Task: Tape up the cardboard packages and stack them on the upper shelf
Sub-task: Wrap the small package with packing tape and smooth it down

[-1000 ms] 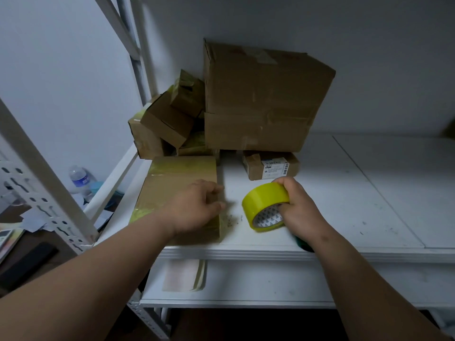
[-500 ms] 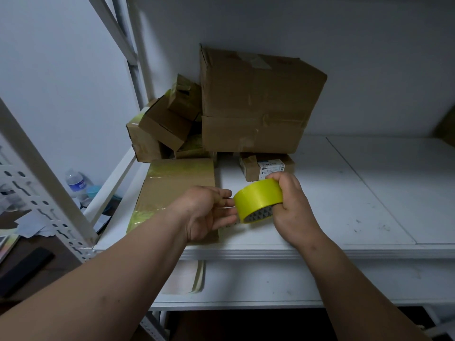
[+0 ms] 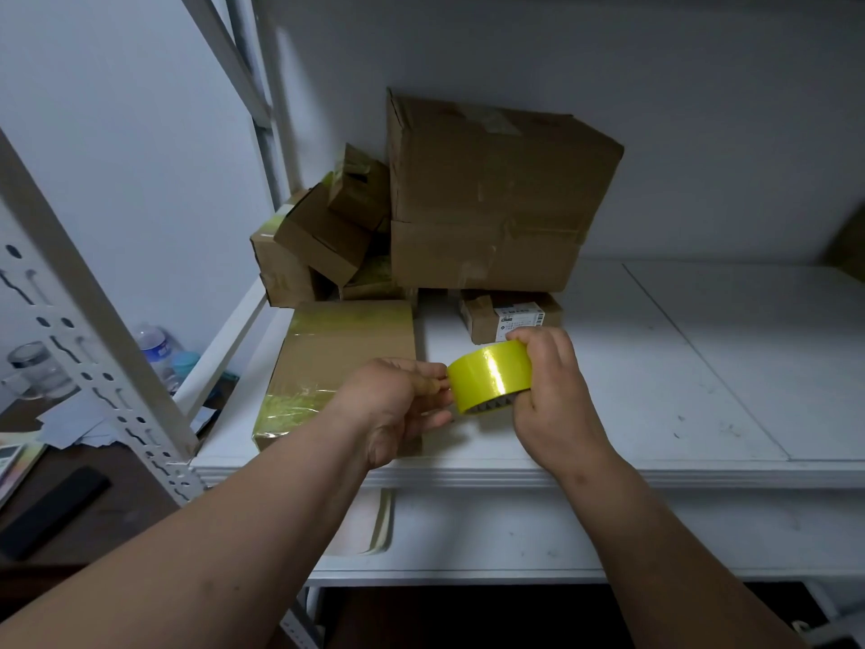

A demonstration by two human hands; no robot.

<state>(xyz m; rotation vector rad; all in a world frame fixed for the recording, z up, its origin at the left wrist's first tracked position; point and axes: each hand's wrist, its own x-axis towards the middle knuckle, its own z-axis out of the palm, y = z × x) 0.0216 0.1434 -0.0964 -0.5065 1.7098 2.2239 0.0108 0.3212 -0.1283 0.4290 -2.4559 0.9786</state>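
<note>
While the right hand (image 3: 554,395) grips a roll of yellow tape (image 3: 491,379) above the shelf (image 3: 655,405), the left hand (image 3: 398,405) pinches at the roll's left edge, probably hunting for the loose end. Just left of the hands lies a flat cardboard package (image 3: 337,363), already partly wrapped in glossy tape. It looks light and stiff, yet the taped faces may be slippery, so holding it by its long side edges seems safest. Behind it, a large box (image 3: 491,194) sits on a small labelled package (image 3: 510,316), with several smaller boxes (image 3: 323,236) tumbled against it in the corner. That pile crowds the back left, while a slanted shelf brace (image 3: 93,311) hems in the left side.
</note>
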